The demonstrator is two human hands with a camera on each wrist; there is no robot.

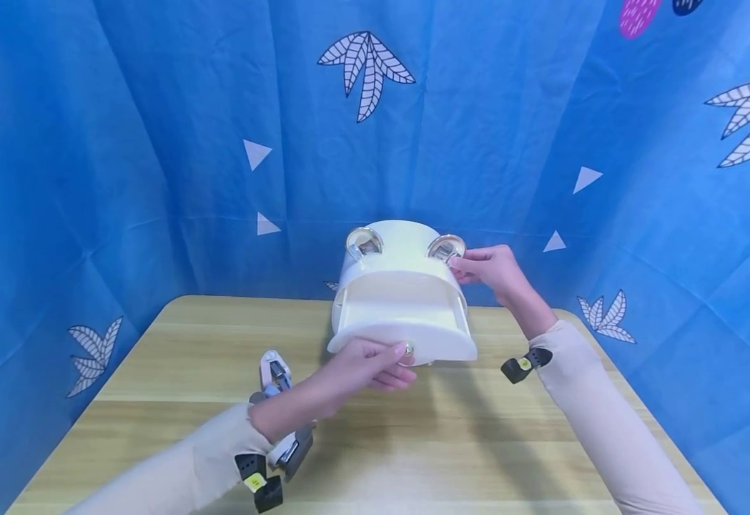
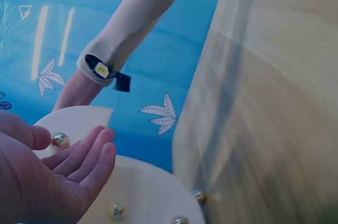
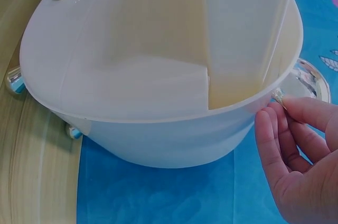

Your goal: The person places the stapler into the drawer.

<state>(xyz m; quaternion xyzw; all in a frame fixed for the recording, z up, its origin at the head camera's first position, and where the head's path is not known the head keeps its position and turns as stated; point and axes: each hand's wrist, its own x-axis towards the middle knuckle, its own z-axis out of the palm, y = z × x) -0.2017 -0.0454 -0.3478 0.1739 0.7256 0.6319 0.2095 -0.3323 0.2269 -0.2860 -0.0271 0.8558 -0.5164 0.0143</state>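
A white rounded storage box [image 1: 403,239] stands at the back of the table, its drawer [image 1: 407,307] pulled out toward me. On top are two shiny round gold ear-like pieces, a left one [image 1: 364,242] and a right one [image 1: 447,247]. My left hand [image 1: 375,361] pinches the gold knob [image 2: 59,139] on the drawer front between thumb and index finger, the other fingers stretched out below. My right hand [image 3: 301,145] pinches the base of the right ear piece [image 3: 311,78] beside the box's rim. The drawer's inside shows bare white.
A grey and white hinged tool [image 1: 291,450], like a stapler, lies on the wooden table [image 1: 175,379], partly hidden under the left forearm. Gold ball feet [image 3: 16,80] and another gold knob [image 2: 117,211] stick out from the box. Blue patterned curtain [image 1: 490,129] surrounds the table.
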